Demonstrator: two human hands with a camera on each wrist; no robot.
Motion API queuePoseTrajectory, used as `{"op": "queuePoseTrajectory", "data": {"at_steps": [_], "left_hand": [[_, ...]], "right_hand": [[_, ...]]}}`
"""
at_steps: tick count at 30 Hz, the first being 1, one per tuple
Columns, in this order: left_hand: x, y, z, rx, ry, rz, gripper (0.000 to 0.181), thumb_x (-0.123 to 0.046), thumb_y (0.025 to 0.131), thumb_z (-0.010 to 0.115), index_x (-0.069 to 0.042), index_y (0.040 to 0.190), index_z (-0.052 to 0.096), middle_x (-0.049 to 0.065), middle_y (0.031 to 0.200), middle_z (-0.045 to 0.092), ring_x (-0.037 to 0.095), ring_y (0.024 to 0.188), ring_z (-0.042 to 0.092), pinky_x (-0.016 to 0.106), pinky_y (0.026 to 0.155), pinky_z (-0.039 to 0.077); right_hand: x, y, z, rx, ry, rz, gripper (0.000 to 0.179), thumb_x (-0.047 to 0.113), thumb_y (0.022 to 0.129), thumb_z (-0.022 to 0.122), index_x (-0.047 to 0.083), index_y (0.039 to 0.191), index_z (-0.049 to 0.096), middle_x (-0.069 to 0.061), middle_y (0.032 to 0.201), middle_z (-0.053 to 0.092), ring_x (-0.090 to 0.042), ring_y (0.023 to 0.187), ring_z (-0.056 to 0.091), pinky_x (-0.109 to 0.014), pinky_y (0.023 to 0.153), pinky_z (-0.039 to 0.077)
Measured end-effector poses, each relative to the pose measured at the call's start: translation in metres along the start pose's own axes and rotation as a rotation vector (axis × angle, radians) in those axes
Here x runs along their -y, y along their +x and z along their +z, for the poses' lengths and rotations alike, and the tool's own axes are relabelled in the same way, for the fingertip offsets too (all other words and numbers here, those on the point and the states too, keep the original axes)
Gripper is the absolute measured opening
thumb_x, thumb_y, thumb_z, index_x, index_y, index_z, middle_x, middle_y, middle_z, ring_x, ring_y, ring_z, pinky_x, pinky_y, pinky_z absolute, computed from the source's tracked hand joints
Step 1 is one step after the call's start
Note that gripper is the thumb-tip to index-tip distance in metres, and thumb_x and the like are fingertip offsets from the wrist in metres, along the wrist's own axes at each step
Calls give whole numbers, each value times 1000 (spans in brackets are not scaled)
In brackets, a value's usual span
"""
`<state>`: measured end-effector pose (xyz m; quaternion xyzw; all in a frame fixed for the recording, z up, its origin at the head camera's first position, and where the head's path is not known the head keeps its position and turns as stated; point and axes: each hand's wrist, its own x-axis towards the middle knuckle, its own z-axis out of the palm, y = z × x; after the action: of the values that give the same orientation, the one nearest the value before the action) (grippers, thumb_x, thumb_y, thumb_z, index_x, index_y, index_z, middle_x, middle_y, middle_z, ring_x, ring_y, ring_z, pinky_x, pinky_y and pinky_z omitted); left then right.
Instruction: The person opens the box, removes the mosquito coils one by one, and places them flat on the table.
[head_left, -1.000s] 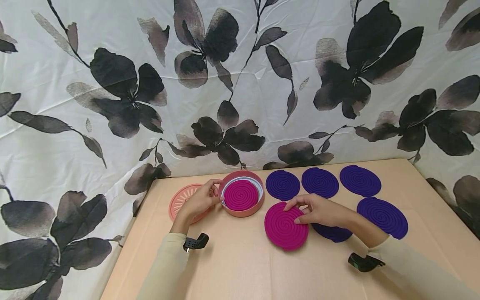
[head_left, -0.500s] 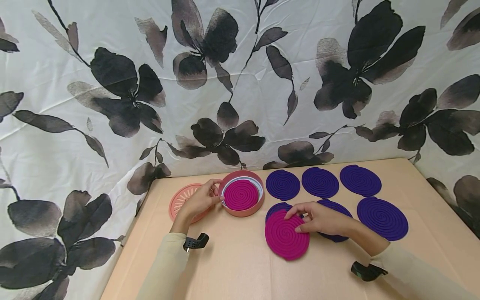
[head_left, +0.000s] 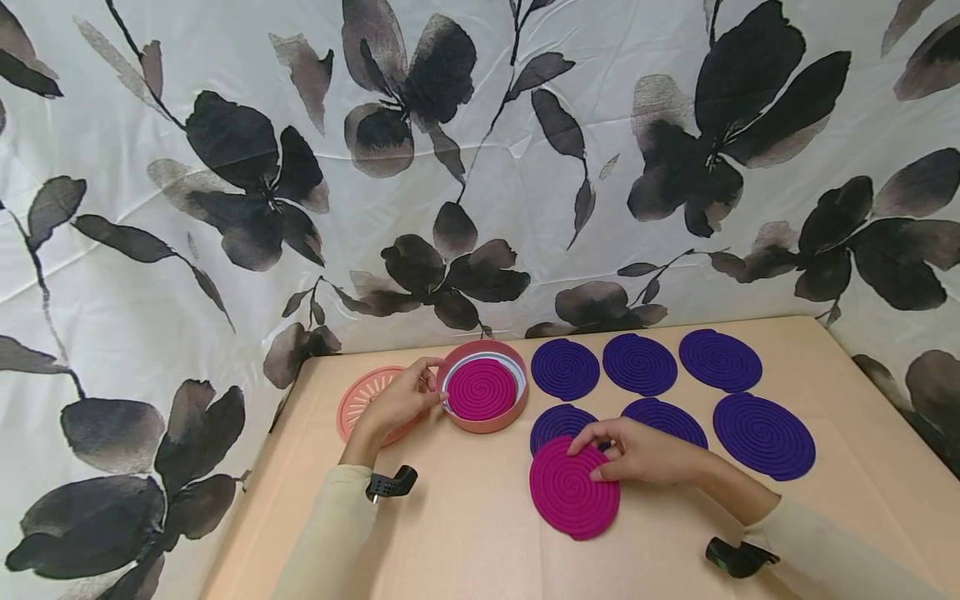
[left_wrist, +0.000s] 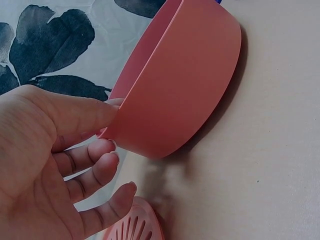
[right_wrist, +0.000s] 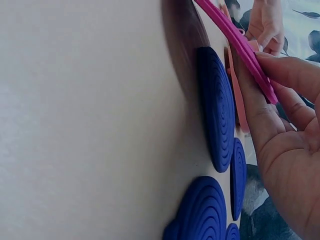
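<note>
My right hand (head_left: 645, 450) pinches a magenta mosquito coil (head_left: 573, 492), a flat spiral disc, by its upper right edge. The right wrist view catches the coil (right_wrist: 240, 45) edge-on between thumb and fingers, raised over the table with a shadow below. At the back, a round coral-pink container (head_left: 487, 426) holds another magenta coil (head_left: 482, 390) inside a whitish ring. My left hand (head_left: 397, 404) grips the container's left rim; in the left wrist view its thumb and index finger pinch the wall (left_wrist: 185, 75) while the other fingers are loosely bent.
A slotted coral-pink lid (head_left: 358, 402) lies flat left of the container, partly under my left hand. Several dark blue coils (head_left: 763, 436) lie in two rows at the right, some partly covered by my right hand. A floral cloth (head_left: 585, 275) hangs behind the table (head_left: 465, 517).
My right hand has brought the magenta coil toward the near side of the table, uncovering a blue coil behind it. The left hand has stayed on the container.
</note>
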<state>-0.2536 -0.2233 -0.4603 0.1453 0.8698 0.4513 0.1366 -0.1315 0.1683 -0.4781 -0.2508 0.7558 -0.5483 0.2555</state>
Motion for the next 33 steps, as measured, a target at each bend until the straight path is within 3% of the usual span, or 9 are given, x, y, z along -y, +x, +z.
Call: {"op": "queuePoseTrajectory", "data": {"at_steps": [7, 15, 21, 27, 33], "left_hand": [[-1, 2, -1, 1, -6, -10, 58, -5, 91, 72, -9, 145, 50, 13, 100, 52, 21, 82, 48, 27, 62, 42], [0, 5, -1, 1, -16, -29, 58, -2, 91, 70, -10, 145, 50, 13, 100, 52, 23, 83, 48, 27, 63, 42], [-1, 6, -2, 1, -9, -23, 58, -3, 91, 71, -10, 145, 50, 13, 100, 52, 23, 84, 48, 27, 64, 42], [2, 8, -2, 4, -7, -28, 58, -5, 91, 72, -11, 145, 51, 13, 100, 52, 23, 85, 48, 28, 65, 41], [1, 8, -2, 3, 3, -45, 58, -5, 91, 72, -12, 145, 51, 11, 99, 53, 22, 86, 49, 29, 66, 41]], "right_hand": [[-2, -2, 5, 14, 29, 6, 34, 5, 90, 75, 3, 123, 67, -9, 97, 59, -3, 63, 50, -16, 59, 45], [-2, -5, 7, -8, -23, 31, 32, 8, 91, 75, 9, 122, 68, -9, 103, 61, -3, 63, 49, -17, 60, 45], [-5, -6, 3, -13, -75, -2, 31, 3, 95, 67, 11, 124, 68, 1, 84, 52, -3, 65, 42, -19, 60, 40], [-5, -5, 0, -31, -42, -4, 40, 0, 94, 68, 10, 133, 63, -13, 105, 64, -8, 77, 53, -19, 67, 47], [-4, -4, -2, -24, -36, -1, 46, 1, 92, 71, 6, 136, 59, -14, 103, 63, -4, 69, 50, -18, 63, 45]]}}
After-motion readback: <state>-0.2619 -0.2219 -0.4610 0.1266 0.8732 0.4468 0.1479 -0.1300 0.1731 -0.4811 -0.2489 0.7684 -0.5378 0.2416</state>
